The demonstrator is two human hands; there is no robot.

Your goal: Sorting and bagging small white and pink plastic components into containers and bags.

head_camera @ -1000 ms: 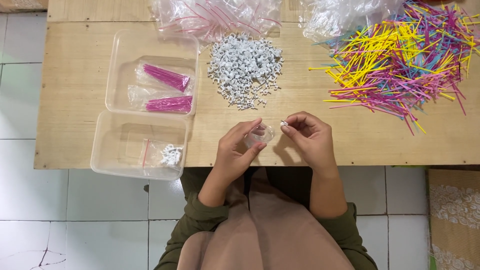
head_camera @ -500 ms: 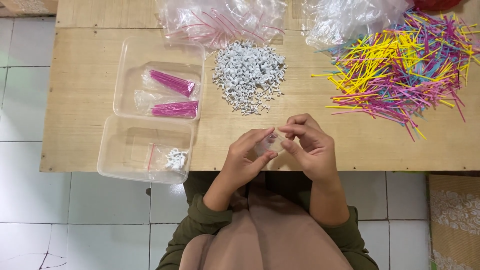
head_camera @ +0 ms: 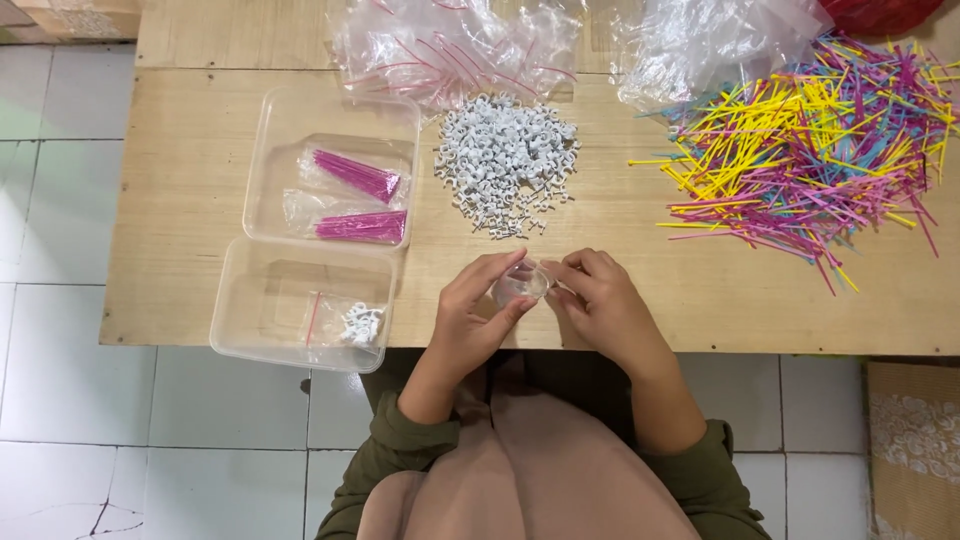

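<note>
My left hand (head_camera: 470, 318) and my right hand (head_camera: 602, 305) meet near the front edge of a wooden table (head_camera: 180, 200). Between their fingertips they hold a small clear plastic bag (head_camera: 521, 284), which looks puffed open. Just beyond the hands lies a heap of small white clips (head_camera: 505, 163). A spread of yellow, pink and blue thin sticks (head_camera: 810, 150) covers the table's right part.
Two clear trays sit at the left: the far tray (head_camera: 270, 160) holds two small bags of pink sticks (head_camera: 358, 200), the near tray (head_camera: 235, 320) one small bag with white clips (head_camera: 350, 322). Crumpled clear bags (head_camera: 450, 45) lie at the back. Tiled floor surrounds the table.
The hands stayed together on the small bag, working it between the fingertips; the bag now looks more open. The view shifted slightly.
</note>
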